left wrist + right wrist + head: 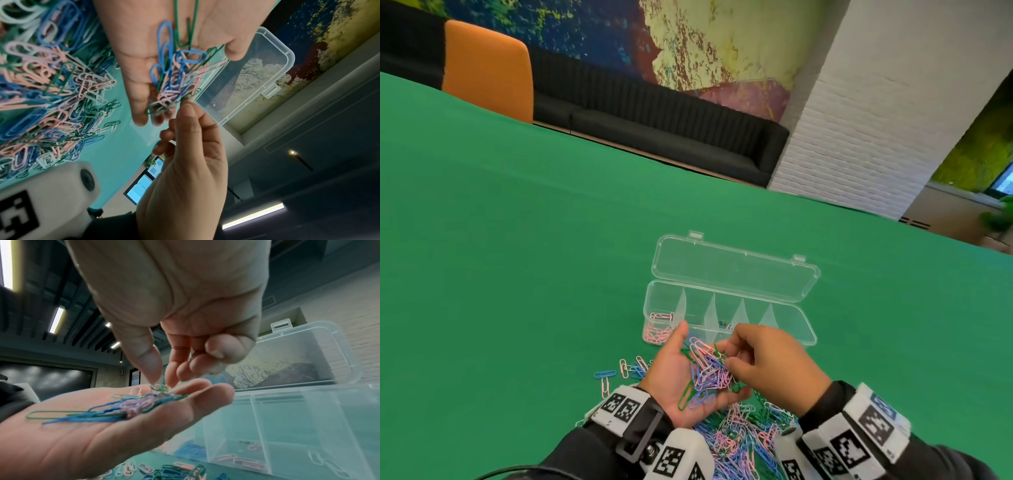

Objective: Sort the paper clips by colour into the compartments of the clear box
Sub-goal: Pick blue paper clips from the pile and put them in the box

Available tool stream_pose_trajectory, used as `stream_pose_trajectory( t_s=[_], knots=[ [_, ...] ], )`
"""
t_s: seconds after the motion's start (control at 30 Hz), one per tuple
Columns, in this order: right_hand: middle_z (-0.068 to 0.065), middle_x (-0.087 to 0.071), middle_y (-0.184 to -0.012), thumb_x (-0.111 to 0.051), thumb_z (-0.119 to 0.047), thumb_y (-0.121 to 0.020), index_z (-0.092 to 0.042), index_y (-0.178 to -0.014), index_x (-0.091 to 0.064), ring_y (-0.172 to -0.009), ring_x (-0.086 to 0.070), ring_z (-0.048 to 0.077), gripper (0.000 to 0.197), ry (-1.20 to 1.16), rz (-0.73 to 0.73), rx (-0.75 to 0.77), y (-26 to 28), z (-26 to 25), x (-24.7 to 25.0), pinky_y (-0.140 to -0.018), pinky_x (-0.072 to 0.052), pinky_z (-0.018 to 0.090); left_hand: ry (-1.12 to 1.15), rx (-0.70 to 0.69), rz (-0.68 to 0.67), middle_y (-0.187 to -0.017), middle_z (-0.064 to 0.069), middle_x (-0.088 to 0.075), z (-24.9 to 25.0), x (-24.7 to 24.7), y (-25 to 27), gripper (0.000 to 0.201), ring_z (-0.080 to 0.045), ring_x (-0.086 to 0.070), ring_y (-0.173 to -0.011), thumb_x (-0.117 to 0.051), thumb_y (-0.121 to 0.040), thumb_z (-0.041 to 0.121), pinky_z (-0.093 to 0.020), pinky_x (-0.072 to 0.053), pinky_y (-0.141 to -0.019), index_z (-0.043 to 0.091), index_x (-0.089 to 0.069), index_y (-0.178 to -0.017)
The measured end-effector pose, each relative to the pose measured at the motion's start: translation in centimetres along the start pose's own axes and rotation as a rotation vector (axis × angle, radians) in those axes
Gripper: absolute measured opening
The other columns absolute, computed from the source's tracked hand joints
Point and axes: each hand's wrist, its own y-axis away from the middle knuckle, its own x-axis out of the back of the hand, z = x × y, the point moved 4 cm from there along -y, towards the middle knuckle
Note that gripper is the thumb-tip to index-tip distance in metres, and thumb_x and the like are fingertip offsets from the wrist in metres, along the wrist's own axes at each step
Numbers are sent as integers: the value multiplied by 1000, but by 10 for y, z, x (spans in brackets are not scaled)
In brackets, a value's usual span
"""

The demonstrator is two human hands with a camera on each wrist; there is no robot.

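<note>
Head view, lower centre: the left hand (681,380) lies palm up, fingers relaxed and nearly straight, cradling a mixed heap of clips (710,371). The right hand (767,363) reaches in from the right, thumb and forefinger narrowed to a pinch at the heap's upper right edge, over the left fingertips; the right-wrist view suggests a green clip (158,388) is caught, though blur leaves this uncertain. The box (729,308) stands open just above both hands, long axis left to right; pink clips (658,331) fill its leftmost compartment. The right hand is nearer the bare compartments.
</note>
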Motion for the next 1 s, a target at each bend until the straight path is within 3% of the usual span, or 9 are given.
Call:
stream_pose_trajectory(
  t_s=[0.1, 0.17, 0.27, 0.37, 0.47, 0.57, 0.7, 0.83, 1.0],
  knots=[
    [-23, -61, -70, -55, -10, -82, -23, -73, -50, -56, -57, -1, 16, -100, -24, -40, 0, -1, 0, -56, -42, 12, 56, -39, 29, -125, -26, -55, 2, 2, -1, 79, -36, -54, -107, -31, -86, 59, -50, -37, -99, -6, -62, -118],
    [-25, -62, -64, -56, -7, -82, -16, -79, -56, -52, -57, -6, 10, -131, -12, -60, 4, 1, 5, -52, -39, 8, 115, -69, 53, -131, -27, -52, 4, 3, -1, 71, -40, -54, -111, -29, -93, 51, -51, -39, -98, -7, -55, -126],
    [-10, -61, -67, -60, -23, -83, -24, -76, -56, -56, -52, 0, 8, -59, 15, -83, 12, 7, 10, -53, -36, 12, 154, -97, 54, -124, -29, -57, 4, 0, 0, 59, -43, -64, -98, -27, -96, 40, -53, -52, -78, -6, -54, -122],
    [-8, -51, -64, -64, -34, -81, -28, -73, -54, -57, -45, 3, 13, -2, -22, -122, 15, 9, 2, -52, -32, 16, 204, -99, 43, -123, -27, -59, 0, 0, 0, 53, -42, -67, -90, -28, -97, 34, -47, -56, -65, -6, -56, -119],
    [-8, -49, -63, -65, -32, -80, -26, -72, -52, -55, -44, 3, 17, -12, -49, -130, 15, 9, -10, -52, -32, 15, 188, -113, 31, -123, -26, -59, -5, -3, 3, 50, -39, -68, -91, -34, -91, 28, -49, -52, -77, -6, -57, -119],
    [-7, -49, -61, -64, -26, -79, -24, -66, -48, -54, -44, 3, 21, -28, -49, -134, 16, 12, -17, -52, -33, 15, 196, -141, 27, -122, -29, -58, -9, -6, 5, 51, -39, -68, -89, -40, -81, 23, -55, -50, -77, -8, -57, -118],
    [-6, -51, -57, -61, -20, -81, -22, -63, -48, -50, -41, 3, 22, -157, -26, -180, 22, 18, -18, -51, -32, 16, 141, -135, 58, -123, -26, -59, -10, -3, 6, 48, -38, -61, -104, -32, -92, 27, -47, -50, -86, -5, -57, -118],
    [2, -68, -72, -57, -15, -83, -20, -69, -53, -50, -41, 2, 15, -293, 15, -227, 25, 31, -15, -52, -34, 17, 132, -128, 68, -119, -29, -60, -12, -4, 6, 50, -40, -65, -95, -28, -96, 28, -52, -53, -76, -7, -60, -112],
    [-8, -52, -55, -61, -14, -84, -19, -71, -57, -47, -41, 0, 14, -366, 105, -205, 27, 38, -7, -52, -34, 17, 76, -112, 97, -116, -28, -62, -12, -1, 7, 54, -40, -68, -87, -29, -96, 29, -50, -41, -94, -8, -68, -100]
  ],
)
